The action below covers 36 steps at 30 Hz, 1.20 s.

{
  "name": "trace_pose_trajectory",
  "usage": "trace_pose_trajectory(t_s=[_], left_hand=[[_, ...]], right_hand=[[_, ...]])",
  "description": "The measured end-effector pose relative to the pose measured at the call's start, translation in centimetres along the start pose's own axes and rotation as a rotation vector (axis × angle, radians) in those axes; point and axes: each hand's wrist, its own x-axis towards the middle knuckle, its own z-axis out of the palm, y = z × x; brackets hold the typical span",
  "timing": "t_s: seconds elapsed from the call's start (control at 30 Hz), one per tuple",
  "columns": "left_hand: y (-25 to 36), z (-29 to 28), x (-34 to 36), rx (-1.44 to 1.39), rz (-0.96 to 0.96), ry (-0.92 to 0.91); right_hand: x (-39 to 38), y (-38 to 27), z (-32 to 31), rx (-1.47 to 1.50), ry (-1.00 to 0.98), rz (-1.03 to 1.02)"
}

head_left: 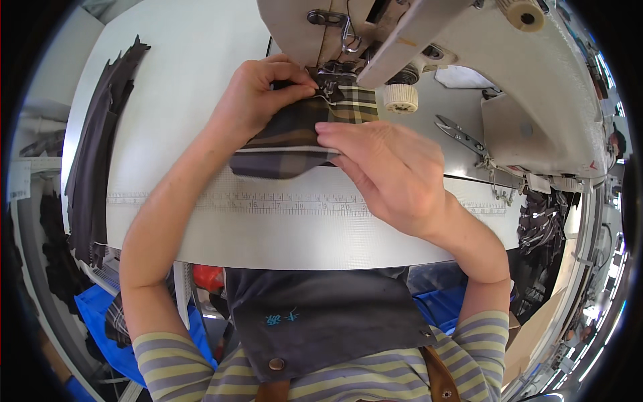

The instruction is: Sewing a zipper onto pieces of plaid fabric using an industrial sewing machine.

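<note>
A dark plaid fabric piece with pale and tan stripes lies under the presser foot of a sewing machine. My left hand pinches the fabric's edge just left of the foot, thumb and forefinger together. Nearer to me, my right hand grips the same piece at its right side between thumb and fingers. The near part of the fabric is raised off the table and slightly blurred. A light thread or cord runs along the fabric by the foot. The right fingertips under the cloth are partly hidden.
A stack of dark fabric strips lies along the table's left side. Thread snips rest right of the machine's needle area. A printed ruler crosses the white table near its front edge. Dark striped cloth hangs at the right.
</note>
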Motion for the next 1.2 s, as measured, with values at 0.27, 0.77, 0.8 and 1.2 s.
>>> trace_pose_trajectory(t_s=[0.27,0.77,0.8,1.2], left_hand=[[0.2,-0.8,1.1,-0.136,-0.091,-0.157],[0.9,0.4,-0.2,0.128,0.029,0.016],[0.8,0.3,-0.2,0.121,0.017,0.011],[1.4,0.5,0.1,0.026,-0.114,0.015]], right_hand=[[0.2,-2.5,3.7,-0.043,-0.154,0.026],[-2.4,0.3,1.0,0.184,-0.413,0.114],[-2.0,0.7,1.9,0.016,-0.392,0.062],[-2.3,0.7,3.7,-0.025,-0.546,0.126]])
